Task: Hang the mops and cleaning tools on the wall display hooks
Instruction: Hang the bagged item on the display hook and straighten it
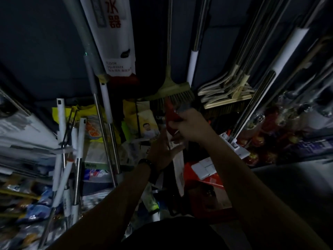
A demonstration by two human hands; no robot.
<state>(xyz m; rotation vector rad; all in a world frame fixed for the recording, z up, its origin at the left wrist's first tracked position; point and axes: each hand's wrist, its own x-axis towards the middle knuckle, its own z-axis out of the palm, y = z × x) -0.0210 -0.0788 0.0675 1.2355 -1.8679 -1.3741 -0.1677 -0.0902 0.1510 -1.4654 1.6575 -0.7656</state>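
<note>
Red tool [170, 112]: held up in the middle of the scene, its red end just below the bristles of a hanging broom; a long white strip [178, 165] runs from it down toward the near side.
Right hand [191, 127]: fingers curled round the red part, gripping it from the right.
Left hand [162, 147]: fingers spread and relaxed, palm against the upper part of the white strip, steadying it rather than gripping; a dark wristband [146, 163] sits on the wrist.
Broom [173, 91]: pale green head, thin metal handle running up the far wall, bristles touching or nearly touching the red end.
Right of it: a stack of pale broom heads [225, 92] and several metal poles [255, 87] slanting up.
Left of it: a white printed sleeve [115, 37] with red characters, and loose white-gripped poles [62, 141] leaning among packaged goods.
Hooks: none can be made out in the dim light.
Stage: by the look of it, the tool is being lifted toward its place but is not yet hung.
Risk: the red end could snag in the bristles and swing the broom loose.
Risk: with the hook unseen, the hanging hole may miss it, and only one hand truly grips.
Risk: a dropped tool would knock the leaning poles over.
</note>
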